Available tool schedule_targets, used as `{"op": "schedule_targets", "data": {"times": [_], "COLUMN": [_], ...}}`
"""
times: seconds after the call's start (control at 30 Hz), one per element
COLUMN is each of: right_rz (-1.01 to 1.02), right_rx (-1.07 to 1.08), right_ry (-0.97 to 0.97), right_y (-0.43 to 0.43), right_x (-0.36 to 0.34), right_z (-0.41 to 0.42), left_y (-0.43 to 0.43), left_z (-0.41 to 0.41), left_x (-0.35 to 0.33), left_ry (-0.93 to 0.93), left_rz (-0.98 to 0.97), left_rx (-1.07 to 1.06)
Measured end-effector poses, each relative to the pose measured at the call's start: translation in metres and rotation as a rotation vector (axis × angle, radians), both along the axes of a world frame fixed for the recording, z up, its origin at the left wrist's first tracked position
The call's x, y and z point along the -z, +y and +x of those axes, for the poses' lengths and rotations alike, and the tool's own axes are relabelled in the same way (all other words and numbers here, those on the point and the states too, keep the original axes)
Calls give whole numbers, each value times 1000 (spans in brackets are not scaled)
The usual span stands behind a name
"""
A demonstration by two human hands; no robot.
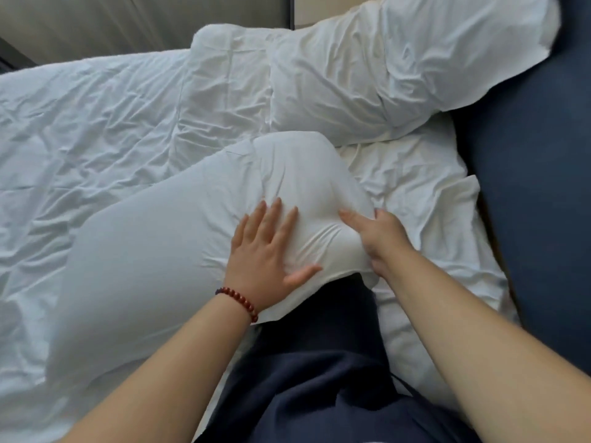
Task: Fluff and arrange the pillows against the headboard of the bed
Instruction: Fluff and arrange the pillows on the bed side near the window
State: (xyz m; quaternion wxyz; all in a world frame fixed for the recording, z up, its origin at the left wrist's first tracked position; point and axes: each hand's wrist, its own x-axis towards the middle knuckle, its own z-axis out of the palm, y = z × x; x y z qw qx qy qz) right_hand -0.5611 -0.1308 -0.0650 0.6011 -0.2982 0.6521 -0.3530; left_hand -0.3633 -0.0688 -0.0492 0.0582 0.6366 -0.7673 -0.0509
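Far pillow (383, 75) rests against the headboard (537, 187); near pillow (144, 266) lies short of it, left hand (268, 251) pressing flat, right hand (382, 239) gripping its end.

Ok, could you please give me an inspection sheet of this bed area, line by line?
Surface: wrinkled white sheet, crumpled duvet.
Job's things: near pillow lies on the duvet, apart from the headboard; far pillow has one end at the headboard.
Clutter: nothing seen.
Hands: left hand pressed flat on near pillow; right hand grips its end.
Cables: nothing seen.
Surroundings: pale curtain at the far side; bead bracelet on left wrist.
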Motion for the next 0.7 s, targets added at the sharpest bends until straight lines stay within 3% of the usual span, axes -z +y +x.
{"op": "schedule_targets", "data": {"times": [0.33,0.57,0.7], "right_rz": [-363,-601,-640], "right_rx": [370,424,382], "right_ry": [-103,-59,-12], "right_y": [38,45,41], "right_x": [-175,-268,-287], "right_z": [-103,-116,-112], "left_y": [-20,-28,-38], "left_z": [-115,-143,-141], "left_x": [-134,-214,-232], "left_ry": [262,540,618], "left_rz": [-241,-295,-272], "left_rx": [329,395,364]}}
